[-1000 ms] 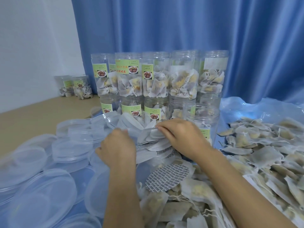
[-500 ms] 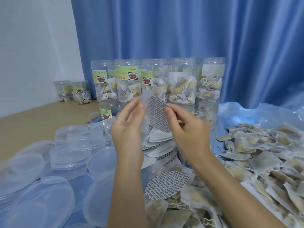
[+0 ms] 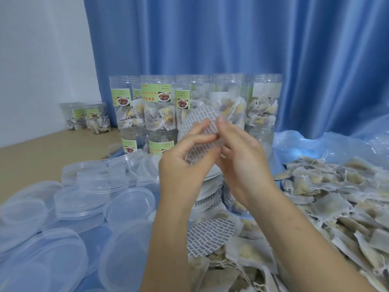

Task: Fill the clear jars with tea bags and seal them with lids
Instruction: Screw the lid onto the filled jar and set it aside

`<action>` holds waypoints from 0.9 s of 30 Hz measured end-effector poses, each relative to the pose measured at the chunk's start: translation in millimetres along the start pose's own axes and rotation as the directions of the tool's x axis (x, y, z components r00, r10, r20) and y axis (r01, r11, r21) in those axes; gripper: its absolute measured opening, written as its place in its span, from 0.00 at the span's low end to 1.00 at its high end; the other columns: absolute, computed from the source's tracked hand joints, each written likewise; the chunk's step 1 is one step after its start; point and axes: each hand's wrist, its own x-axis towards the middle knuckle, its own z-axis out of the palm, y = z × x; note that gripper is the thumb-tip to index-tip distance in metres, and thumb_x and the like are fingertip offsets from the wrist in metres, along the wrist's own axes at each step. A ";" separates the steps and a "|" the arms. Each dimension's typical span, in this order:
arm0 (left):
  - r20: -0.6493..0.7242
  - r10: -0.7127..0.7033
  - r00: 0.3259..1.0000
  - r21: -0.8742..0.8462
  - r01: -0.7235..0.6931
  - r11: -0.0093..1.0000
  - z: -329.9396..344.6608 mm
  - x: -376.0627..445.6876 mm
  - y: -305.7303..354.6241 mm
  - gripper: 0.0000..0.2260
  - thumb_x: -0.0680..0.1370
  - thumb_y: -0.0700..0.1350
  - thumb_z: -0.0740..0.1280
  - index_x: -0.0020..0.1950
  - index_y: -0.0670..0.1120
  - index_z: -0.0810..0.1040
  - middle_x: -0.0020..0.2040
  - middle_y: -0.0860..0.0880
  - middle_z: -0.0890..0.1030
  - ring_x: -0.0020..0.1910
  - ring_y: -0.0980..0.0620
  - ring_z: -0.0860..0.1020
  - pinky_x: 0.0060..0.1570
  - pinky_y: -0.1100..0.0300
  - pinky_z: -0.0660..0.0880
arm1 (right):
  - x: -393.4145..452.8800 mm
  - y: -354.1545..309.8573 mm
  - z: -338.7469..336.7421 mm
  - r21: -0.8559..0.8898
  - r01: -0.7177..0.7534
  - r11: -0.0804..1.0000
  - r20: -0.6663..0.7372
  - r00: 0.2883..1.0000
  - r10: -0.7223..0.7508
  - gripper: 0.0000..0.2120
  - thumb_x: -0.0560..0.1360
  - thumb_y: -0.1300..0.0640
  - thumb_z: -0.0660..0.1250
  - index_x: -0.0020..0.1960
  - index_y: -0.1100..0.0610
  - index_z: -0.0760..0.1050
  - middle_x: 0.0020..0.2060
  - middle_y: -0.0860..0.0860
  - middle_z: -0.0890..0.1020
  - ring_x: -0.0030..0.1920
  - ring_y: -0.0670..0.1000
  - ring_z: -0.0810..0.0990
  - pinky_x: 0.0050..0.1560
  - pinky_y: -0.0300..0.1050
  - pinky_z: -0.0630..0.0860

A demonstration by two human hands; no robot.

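Observation:
Both hands hold one round seal liner (image 3: 200, 123), white with a grey printed pattern, raised in front of the jars. My left hand (image 3: 185, 165) pinches its lower left edge and my right hand (image 3: 242, 161) pinches its right edge with fingertips. Behind stand stacked clear jars (image 3: 160, 106) with green labels, filled with tea bags. More liners (image 3: 210, 232) lie fanned out below my hands. An open jar (image 3: 233, 199) with tea bags sits partly hidden under my right wrist. Loose tea bags (image 3: 328, 190) are heaped at the right.
Several clear plastic lids (image 3: 84, 199) are piled at the left and front left. Two small filled jars (image 3: 92, 119) stand far back left on the tan table (image 3: 42, 157). A blue curtain hangs behind; blue plastic sheeting (image 3: 315, 146) lies under the tea bags.
My hands went from the liner pile up to chest height with one liner. Since half a second ago the liner has turned flatter toward me and the fingers have shifted along its edge.

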 end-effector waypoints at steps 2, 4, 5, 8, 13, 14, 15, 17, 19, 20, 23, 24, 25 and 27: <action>-0.113 0.029 0.993 0.085 -0.019 0.996 5.7 -0.5 -3.2 0.12 0.72 0.38 0.72 0.44 0.57 0.83 0.61 0.59 0.79 0.63 0.63 0.73 0.67 0.53 0.68 | 2.9 1.1 -5.7 0.022 -0.019 1.000 -0.063 0.998 0.021 0.07 0.75 0.59 0.67 0.47 0.63 0.78 0.39 0.54 0.81 0.43 0.49 0.80 0.45 0.43 0.80; -0.308 0.003 0.952 0.174 0.053 0.983 5.1 2.2 -7.2 0.16 0.71 0.40 0.73 0.55 0.56 0.79 0.65 0.57 0.74 0.64 0.61 0.71 0.64 0.57 0.70 | 5.4 0.4 -12.3 0.084 -0.064 0.994 -0.062 0.996 0.070 0.08 0.75 0.60 0.67 0.51 0.65 0.79 0.47 0.59 0.83 0.47 0.53 0.81 0.51 0.48 0.79; -0.376 -0.090 0.922 0.100 0.137 0.985 2.0 4.0 -9.2 0.22 0.70 0.41 0.74 0.61 0.54 0.74 0.66 0.55 0.71 0.62 0.61 0.72 0.59 0.61 0.72 | 6.4 -0.9 -14.4 0.089 -0.078 0.993 -0.050 0.995 0.082 0.08 0.75 0.60 0.67 0.51 0.63 0.80 0.49 0.58 0.84 0.48 0.52 0.82 0.51 0.47 0.80; -0.222 -0.398 0.890 -0.492 0.250 0.834 -2.3 9.4 -8.5 0.25 0.72 0.37 0.71 0.68 0.40 0.70 0.61 0.47 0.78 0.52 0.56 0.81 0.46 0.66 0.79 | 6.1 -2.0 -16.5 0.002 -0.073 0.997 -0.011 0.997 0.073 0.08 0.75 0.60 0.67 0.52 0.59 0.80 0.47 0.54 0.85 0.47 0.50 0.84 0.46 0.40 0.80; -0.169 -0.327 0.930 -0.526 0.196 0.828 1.2 8.4 -5.3 0.10 0.72 0.30 0.66 0.50 0.41 0.79 0.43 0.47 0.84 0.43 0.51 0.83 0.44 0.60 0.81 | 5.0 -0.9 -17.6 -0.777 0.294 0.557 0.137 0.942 -0.306 0.32 0.72 0.58 0.70 0.72 0.46 0.61 0.66 0.49 0.72 0.65 0.46 0.72 0.64 0.42 0.70; -0.153 -0.316 0.936 -0.484 0.208 0.850 1.4 8.0 -6.3 0.09 0.72 0.30 0.67 0.47 0.41 0.79 0.40 0.48 0.84 0.41 0.52 0.83 0.42 0.61 0.80 | 4.7 0.1 -17.6 -0.870 0.358 0.339 0.249 0.913 -0.324 0.36 0.71 0.52 0.70 0.74 0.45 0.58 0.72 0.49 0.63 0.71 0.47 0.63 0.69 0.43 0.61; -0.124 -0.318 0.940 -0.457 0.230 0.859 3.2 7.1 -5.8 0.09 0.71 0.30 0.67 0.46 0.42 0.79 0.39 0.48 0.84 0.40 0.53 0.82 0.40 0.62 0.80 | 4.8 1.7 -18.3 -0.900 0.391 0.191 0.326 0.897 -0.298 0.38 0.69 0.47 0.69 0.75 0.46 0.56 0.75 0.49 0.56 0.74 0.49 0.56 0.70 0.44 0.55; -0.036 -0.337 0.941 -0.417 0.292 0.861 10.8 4.7 -5.1 0.10 0.71 0.31 0.68 0.46 0.43 0.80 0.40 0.49 0.85 0.39 0.53 0.82 0.36 0.63 0.79 | 6.1 2.3 -24.5 -0.922 0.371 0.112 0.341 0.915 -0.217 0.44 0.65 0.39 0.67 0.76 0.49 0.54 0.75 0.51 0.53 0.74 0.52 0.52 0.69 0.47 0.53; 0.096 -0.344 0.934 -0.408 0.353 0.842 21.8 2.4 -5.0 0.09 0.72 0.33 0.68 0.47 0.43 0.81 0.41 0.49 0.85 0.40 0.54 0.83 0.38 0.62 0.80 | 8.0 -2.4 -37.3 -0.937 0.329 0.120 0.295 0.926 -0.236 0.44 0.65 0.39 0.70 0.75 0.50 0.57 0.74 0.53 0.57 0.73 0.54 0.55 0.69 0.46 0.54; 0.170 -0.338 0.926 -0.408 0.378 0.831 27.4 1.1 -4.4 0.06 0.73 0.34 0.67 0.46 0.44 0.81 0.40 0.49 0.85 0.41 0.54 0.83 0.41 0.61 0.80 | 9.5 -7.0 -45.4 -0.945 0.308 0.114 0.269 0.925 -0.269 0.41 0.66 0.41 0.71 0.74 0.49 0.59 0.73 0.54 0.59 0.73 0.55 0.57 0.70 0.47 0.56; 0.251 -0.382 0.890 -0.289 0.445 0.847 40.6 -1.8 -5.8 0.04 0.76 0.43 0.67 0.42 0.47 0.78 0.40 0.53 0.84 0.42 0.55 0.83 0.45 0.61 0.81 | 20.6 -24.8 -68.2 -0.974 0.214 0.078 0.179 0.931 -0.318 0.36 0.66 0.36 0.68 0.71 0.39 0.62 0.70 0.54 0.65 0.71 0.55 0.61 0.71 0.53 0.60; 0.202 -0.431 0.880 -0.247 0.471 0.847 42.6 -1.4 -7.8 0.02 0.77 0.45 0.67 0.45 0.48 0.78 0.43 0.53 0.84 0.43 0.55 0.83 0.45 0.61 0.81 | 25.9 -29.5 -73.6 -0.982 0.180 0.064 0.152 0.939 -0.309 0.35 0.65 0.32 0.65 0.70 0.37 0.63 0.69 0.54 0.67 0.70 0.55 0.62 0.70 0.54 0.61; 0.129 -0.480 0.868 -0.226 0.497 0.838 43.0 -0.5 -10.9 0.02 0.77 0.46 0.67 0.47 0.49 0.78 0.46 0.52 0.84 0.44 0.55 0.84 0.44 0.61 0.81 | 31.8 -32.9 -78.1 -0.988 0.143 0.053 0.123 0.953 -0.277 0.34 0.64 0.29 0.64 0.68 0.35 0.65 0.68 0.54 0.68 0.70 0.55 0.63 0.70 0.55 0.62; -0.025 -0.539 0.842 -0.235 0.519 0.822 39.1 3.0 -16.9 0.02 0.78 0.43 0.66 0.47 0.49 0.77 0.47 0.51 0.82 0.42 0.55 0.83 0.43 0.60 0.79 | 44.3 -34.8 -84.7 -0.998 0.060 -0.028 0.062 0.992 -0.106 0.33 0.63 0.27 0.62 0.66 0.32 0.65 0.68 0.54 0.69 0.70 0.55 0.65 0.69 0.57 0.63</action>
